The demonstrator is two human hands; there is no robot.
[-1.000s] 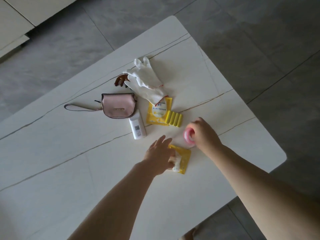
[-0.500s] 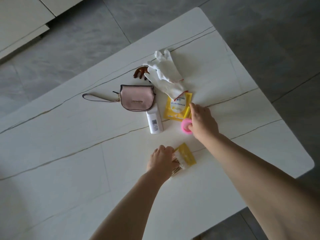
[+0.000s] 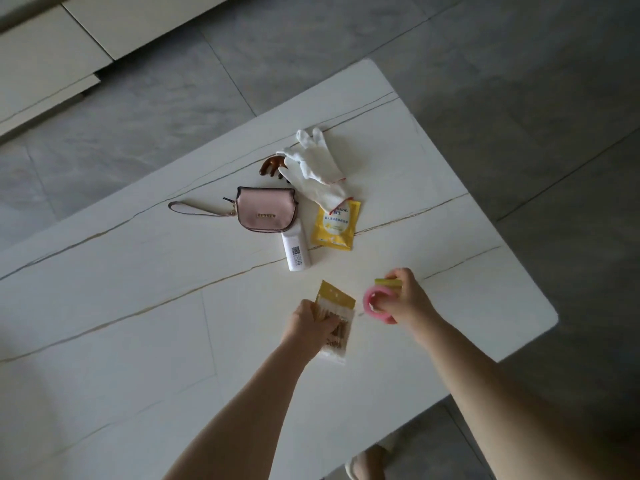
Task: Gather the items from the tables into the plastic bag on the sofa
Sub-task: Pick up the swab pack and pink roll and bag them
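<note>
The left hand (image 3: 309, 323) grips a yellow-topped packet of cotton swabs (image 3: 337, 323) near the table's (image 3: 138, 341) right edge, and the right hand (image 3: 401, 299) just beside it holds a pink tape roll (image 3: 372, 304) together with a small yellow pack (image 3: 388, 282). Toward the far corner lie a pink wristlet purse (image 3: 266, 213), a white tube (image 3: 295, 249), a yellow wipes pack (image 3: 335, 225), white gloves (image 3: 317, 171) and a brown hair claw (image 3: 270, 166)

Table (image 3: 433, 188): smooth, matt, marble-look. Purse (image 3: 266, 213): pink, soft sheen. 2 gloves (image 3: 317, 169): white cloth. Wipes packet (image 3: 335, 225): glossy yellow plastic. Floor (image 3: 519, 81): grey tile.
</note>
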